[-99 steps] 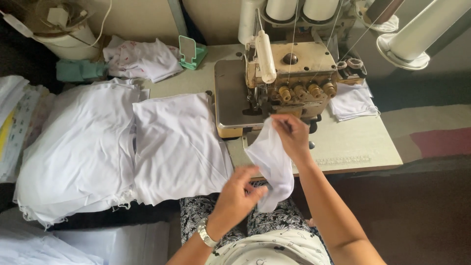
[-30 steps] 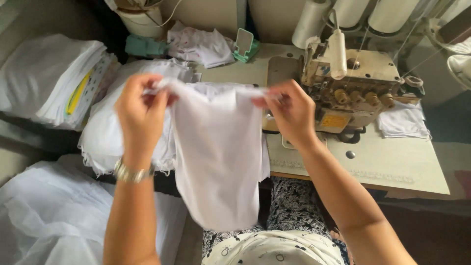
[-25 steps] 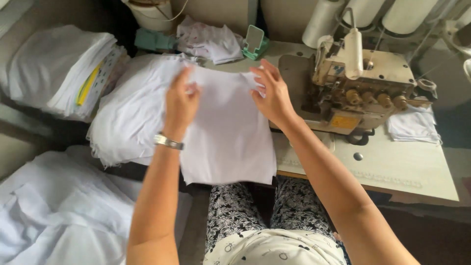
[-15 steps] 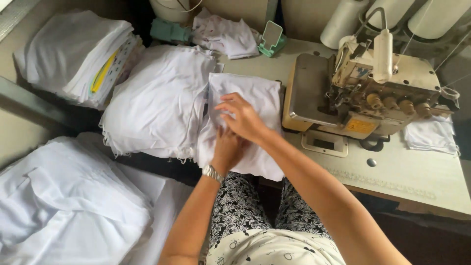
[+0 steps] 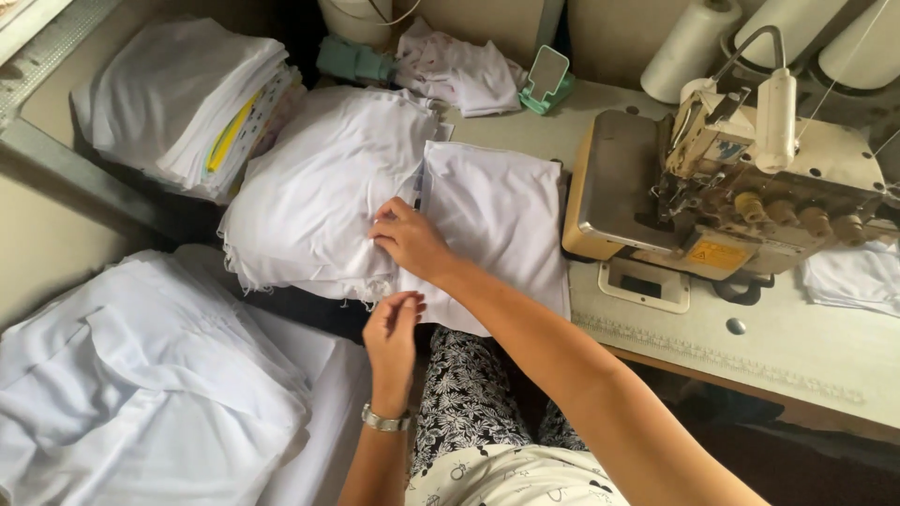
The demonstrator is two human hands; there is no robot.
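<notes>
While the right hand (image 5: 410, 242) rests flat, gripping nothing, on the white fabric stack (image 5: 323, 187), the left hand (image 5: 392, 328) hovers loosely curled, empty. A yellow label (image 5: 714, 254) marks the overlock machine (image 5: 731, 187) front.

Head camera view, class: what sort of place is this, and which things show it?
Most likely a garment sewing workshop: an overlock sewing machine on the table, large thread cones behind it, and stacks of white cut fabric by the right hand.
</notes>
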